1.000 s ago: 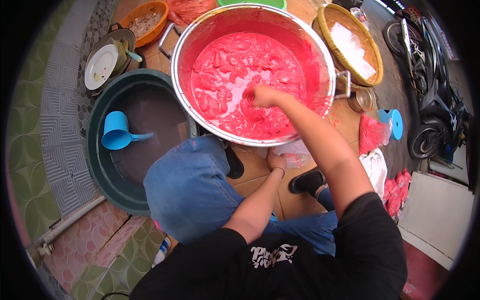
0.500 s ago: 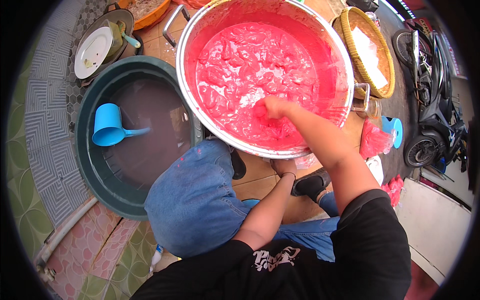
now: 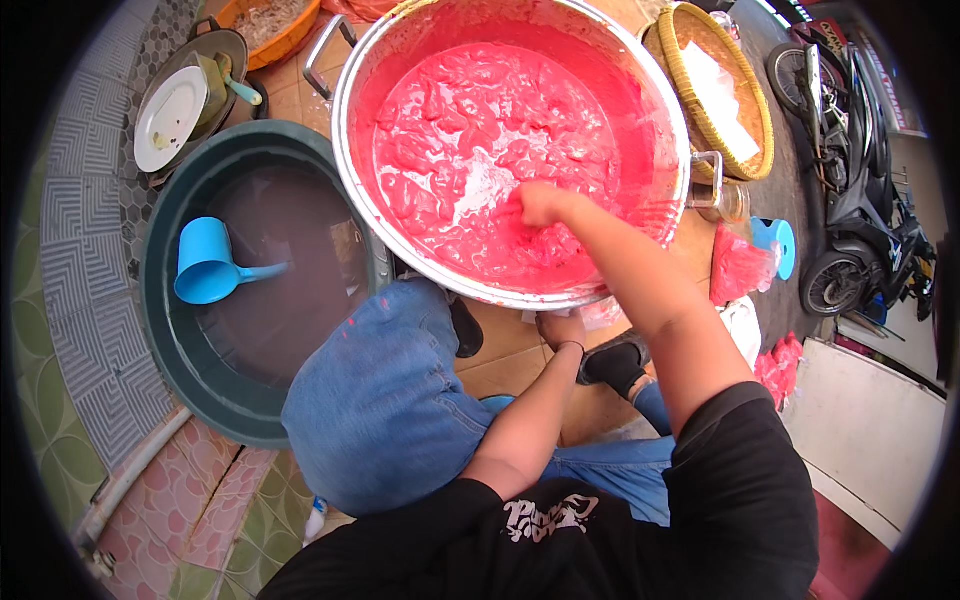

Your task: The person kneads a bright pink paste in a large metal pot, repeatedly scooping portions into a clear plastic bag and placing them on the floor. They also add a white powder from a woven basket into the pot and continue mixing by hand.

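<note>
A large metal pot (image 3: 346, 175) with two side handles stands in front of me. Wet pink-red batter (image 3: 500, 120) fills much of it, with many coated lumps whose kind I cannot make out. My right hand (image 3: 545, 206) is dipped into the batter at the near side, its fingers sunk out of sight. Whether they grip a lump is hidden. Below the near rim, my left hand (image 3: 560, 327) is at the pot's underside beside some clear plastic. The pot hides its fingertips.
At left, a dark green tub (image 3: 165, 330) holds murky water and a blue dipper (image 3: 207, 265). Behind it are a white plate (image 3: 170, 120) and an orange basin (image 3: 262, 50). A woven basket (image 3: 750, 120), red plastic bags (image 3: 735, 265) and a motorcycle (image 3: 865, 190) are at right.
The view has shifted slightly, so the pot and tub sit a little further left. My right hand has sunk a bit deeper into the batter; my left hand stays under the rim.
</note>
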Demonstrator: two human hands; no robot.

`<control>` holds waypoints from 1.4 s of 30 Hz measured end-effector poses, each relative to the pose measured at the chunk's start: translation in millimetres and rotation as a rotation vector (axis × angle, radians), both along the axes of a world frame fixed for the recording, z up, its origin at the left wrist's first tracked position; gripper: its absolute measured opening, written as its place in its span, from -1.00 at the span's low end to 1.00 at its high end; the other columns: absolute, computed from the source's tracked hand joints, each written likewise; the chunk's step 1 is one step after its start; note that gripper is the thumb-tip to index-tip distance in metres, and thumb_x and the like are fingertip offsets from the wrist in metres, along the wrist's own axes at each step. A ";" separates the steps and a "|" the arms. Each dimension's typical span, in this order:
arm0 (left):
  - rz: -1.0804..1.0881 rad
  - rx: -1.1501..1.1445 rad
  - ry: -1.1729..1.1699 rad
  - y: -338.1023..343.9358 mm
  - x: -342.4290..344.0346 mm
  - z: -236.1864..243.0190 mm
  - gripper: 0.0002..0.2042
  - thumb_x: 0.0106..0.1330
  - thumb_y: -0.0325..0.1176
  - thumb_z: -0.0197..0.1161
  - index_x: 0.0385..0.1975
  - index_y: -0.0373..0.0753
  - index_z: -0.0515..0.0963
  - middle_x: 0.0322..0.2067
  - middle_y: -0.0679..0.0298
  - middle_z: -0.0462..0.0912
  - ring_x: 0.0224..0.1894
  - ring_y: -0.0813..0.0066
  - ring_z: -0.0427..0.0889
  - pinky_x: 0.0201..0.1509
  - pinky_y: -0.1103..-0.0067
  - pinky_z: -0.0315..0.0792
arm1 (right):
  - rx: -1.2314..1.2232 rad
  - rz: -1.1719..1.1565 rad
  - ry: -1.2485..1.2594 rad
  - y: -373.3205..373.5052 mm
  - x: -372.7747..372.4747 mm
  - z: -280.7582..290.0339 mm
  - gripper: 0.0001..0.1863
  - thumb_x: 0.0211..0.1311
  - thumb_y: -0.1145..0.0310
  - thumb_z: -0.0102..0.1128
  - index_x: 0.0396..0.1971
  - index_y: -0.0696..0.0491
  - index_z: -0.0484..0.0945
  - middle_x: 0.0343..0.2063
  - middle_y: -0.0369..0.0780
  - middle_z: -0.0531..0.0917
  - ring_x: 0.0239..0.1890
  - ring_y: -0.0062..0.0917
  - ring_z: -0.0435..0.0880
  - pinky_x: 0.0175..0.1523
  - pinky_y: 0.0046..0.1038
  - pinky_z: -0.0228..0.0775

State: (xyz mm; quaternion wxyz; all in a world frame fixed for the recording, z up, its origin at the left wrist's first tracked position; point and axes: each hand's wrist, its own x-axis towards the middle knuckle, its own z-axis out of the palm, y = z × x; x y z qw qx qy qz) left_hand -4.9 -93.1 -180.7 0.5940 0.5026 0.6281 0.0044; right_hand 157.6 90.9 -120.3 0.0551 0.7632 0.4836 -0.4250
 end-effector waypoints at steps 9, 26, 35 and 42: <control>-0.195 0.067 0.245 12.5 1.4 12.7 -0.54 0.14 -0.10 0.07 -0.01 -0.24 0.39 -0.03 0.04 0.45 0.02 0.10 0.34 0.07 0.32 0.28 | -0.323 0.212 -0.019 5.7 -36.7 -37.2 -0.62 -0.36 0.29 0.40 -0.42 0.15 0.59 -0.44 -0.07 0.63 -0.31 -0.26 0.62 -0.23 -0.35 0.47; -0.079 0.147 -0.087 14.5 2.0 -0.3 -0.49 0.14 -0.39 0.06 0.13 -0.39 0.20 0.09 -0.11 0.29 0.14 -0.02 0.25 0.22 0.33 0.13 | 0.503 -0.808 0.953 -92.1 16.5 171.6 -0.36 -0.14 0.64 0.25 0.08 0.14 0.35 -0.18 -0.22 0.57 -0.26 -0.61 0.57 -0.16 -0.60 0.47; -0.034 0.046 -0.251 15.3 3.0 -15.5 -0.52 0.18 -0.26 0.09 0.10 -0.28 0.28 0.00 -0.04 0.43 0.04 0.03 0.41 0.09 0.35 0.27 | 0.374 -0.906 0.745 -206.5 21.7 219.7 -0.28 -0.16 0.65 0.20 0.15 0.06 0.27 -0.51 -0.30 0.55 -0.83 -0.74 0.34 -0.79 -0.66 0.08; 0.176 -0.229 -0.289 13.7 7.0 -1.9 -0.58 0.24 -0.16 0.08 0.03 -0.25 0.33 -0.08 0.08 0.51 -0.12 0.24 0.54 -0.18 0.40 0.45 | -0.001 -1.069 0.659 -263.4 10.5 128.2 -0.41 -0.04 0.53 0.19 0.09 -0.07 0.37 -0.72 -0.34 0.51 -0.86 -0.76 0.31 -0.80 -0.67 0.05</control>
